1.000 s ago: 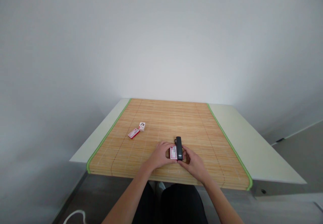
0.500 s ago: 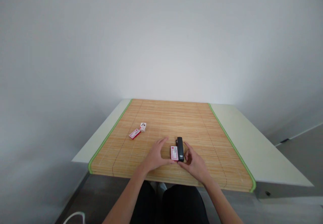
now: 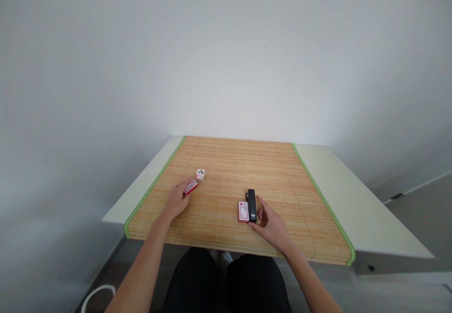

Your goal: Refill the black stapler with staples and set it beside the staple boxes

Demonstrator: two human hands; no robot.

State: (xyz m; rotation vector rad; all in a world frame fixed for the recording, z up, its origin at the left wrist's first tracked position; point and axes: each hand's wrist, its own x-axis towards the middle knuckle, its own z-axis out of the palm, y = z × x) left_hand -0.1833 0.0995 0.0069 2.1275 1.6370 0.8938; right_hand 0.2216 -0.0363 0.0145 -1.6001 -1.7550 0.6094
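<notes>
A black stapler (image 3: 251, 204) lies on the bamboo mat (image 3: 226, 172), with a red and white staple box (image 3: 243, 211) flat against its left side. My right hand (image 3: 270, 226) rests just right of the stapler, fingers loosely curled and apart, thumb near its front end. My left hand (image 3: 175, 201) is stretched out to the left, fingertips touching a small red box (image 3: 191, 187). A small white box (image 3: 200, 175) stands just beyond the red one.
The mat has green edging and covers the middle of a pale table (image 3: 339, 195) set against a white wall. My dark trousers (image 3: 229, 280) are below the table's near edge. A white cable (image 3: 95, 296) lies on the floor at the lower left.
My left hand has left the staple box beside the stapler and swung left to the small red box. My right hand has stayed by the stapler.
</notes>
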